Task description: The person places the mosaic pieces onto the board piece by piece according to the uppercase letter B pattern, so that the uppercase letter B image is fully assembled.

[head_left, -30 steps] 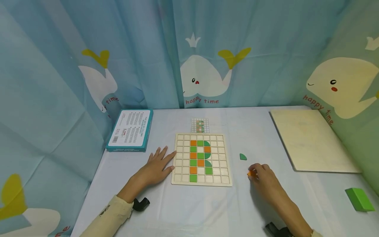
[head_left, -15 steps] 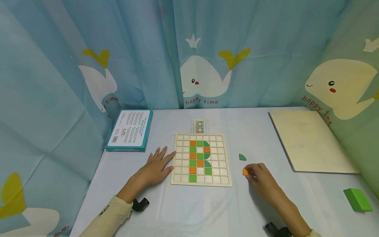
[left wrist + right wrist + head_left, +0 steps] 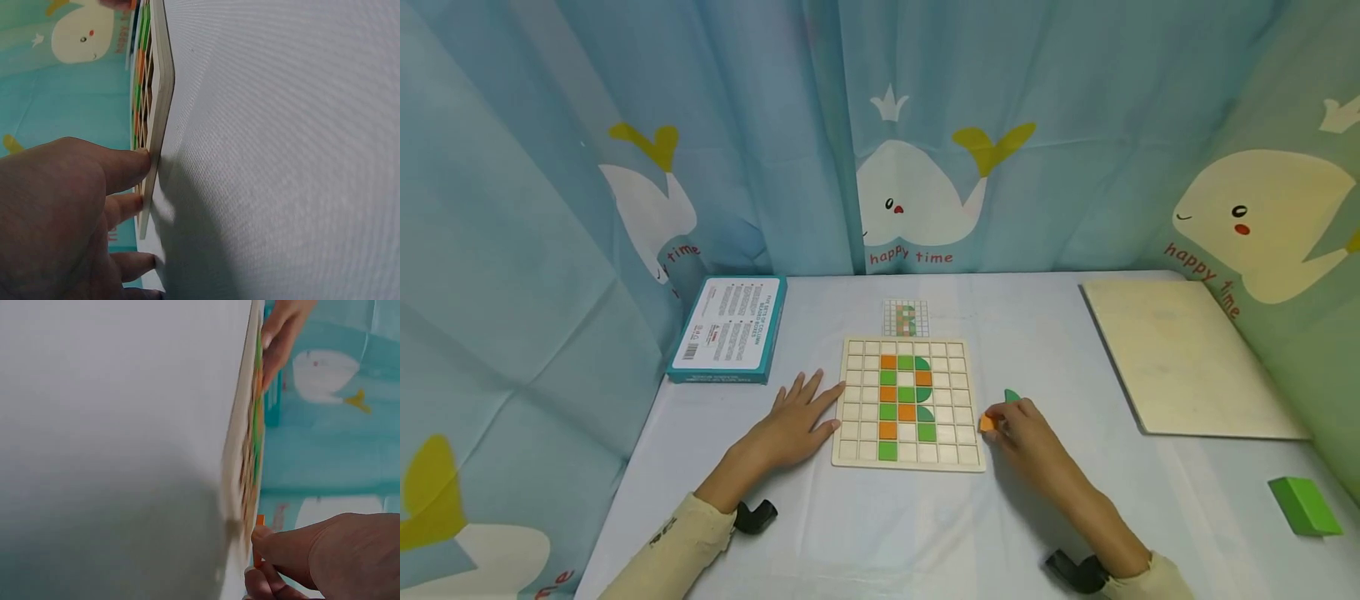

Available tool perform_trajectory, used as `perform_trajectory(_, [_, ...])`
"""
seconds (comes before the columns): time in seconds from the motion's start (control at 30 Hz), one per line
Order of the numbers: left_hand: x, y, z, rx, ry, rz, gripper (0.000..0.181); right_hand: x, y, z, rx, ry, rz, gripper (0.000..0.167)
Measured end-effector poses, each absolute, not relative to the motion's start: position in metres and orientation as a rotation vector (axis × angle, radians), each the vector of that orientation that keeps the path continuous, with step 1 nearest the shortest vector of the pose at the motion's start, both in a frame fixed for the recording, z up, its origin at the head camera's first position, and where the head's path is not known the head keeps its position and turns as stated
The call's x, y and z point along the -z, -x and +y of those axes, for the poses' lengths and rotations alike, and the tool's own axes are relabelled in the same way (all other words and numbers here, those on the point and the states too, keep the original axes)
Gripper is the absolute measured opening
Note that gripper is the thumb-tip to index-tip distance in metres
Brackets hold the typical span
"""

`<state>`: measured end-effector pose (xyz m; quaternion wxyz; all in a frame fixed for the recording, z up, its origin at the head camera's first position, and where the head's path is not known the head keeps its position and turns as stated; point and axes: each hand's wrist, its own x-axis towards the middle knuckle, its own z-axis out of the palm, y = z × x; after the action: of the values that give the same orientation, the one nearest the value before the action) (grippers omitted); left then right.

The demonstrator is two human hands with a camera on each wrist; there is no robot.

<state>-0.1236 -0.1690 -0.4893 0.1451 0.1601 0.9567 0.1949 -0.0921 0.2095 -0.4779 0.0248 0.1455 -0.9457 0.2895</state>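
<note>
A wooden grid board point(image 3: 859, 452) lies mid-table, with orange, light green and dark green tiles forming a letter R. My left hand point(image 3: 792, 427) rests at its left side, fingers spread; in the left wrist view the thumb point(image 3: 128, 167) touches the board's edge. Just off the right edge, my right hand point(image 3: 1033, 442) pinches an orange tile point(image 3: 987, 424) between thumb and fingertips. The right wrist view shows this orange tile point(image 3: 259, 544) edge-on, close to the board. Partly hidden behind the right hand is a dark green quarter-round tile point(image 3: 1012, 396).
A small printed pattern card point(image 3: 906, 317) lies beyond the board. At the back left sits a teal box point(image 3: 727, 329). A large wooden panel point(image 3: 1195, 358) lies on the right, with a green block point(image 3: 1305, 506) nearer the front. Curtains point(image 3: 1075, 125) hang along the table's edges.
My right hand has carried the orange tile leftward, from beside the loose dark green tile to the board's right edge. My left hand has stayed in place.
</note>
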Motion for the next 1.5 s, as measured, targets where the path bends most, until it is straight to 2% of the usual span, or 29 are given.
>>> perform_trajectory(0.4, [0.489, 0.124, -0.168, -0.542, -0.462, 2.761, 0.063, 0.481, 0.088, 0.145, -0.805, -0.856, -2.809, 0.026])
perform_trajectory(0.6, [0.491, 0.124, -0.168, -0.551, -0.467, 2.774, 0.063, 0.486, 0.082, 0.128, -0.672, -0.954, -2.763, 0.019])
perform_trajectory(0.83, [0.491, 0.125, -0.168, -0.553, -0.461, 2.767, 0.063, 0.486, 0.079, 0.122, -0.662, -0.978, -2.745, 0.023])
perform_trajectory(1.2, [0.495, 0.125, -0.169, -0.537, -0.471, 2.773, 0.063, 0.479, 0.085, 0.137, -0.767, -0.939, -2.835, 0.017])
perform_trajectory(1.5, [0.492, 0.125, -0.170, -0.552, -0.463, 2.758, 0.063, 0.458, 0.124, 0.205, -0.715, -0.693, -2.926, 0.037])
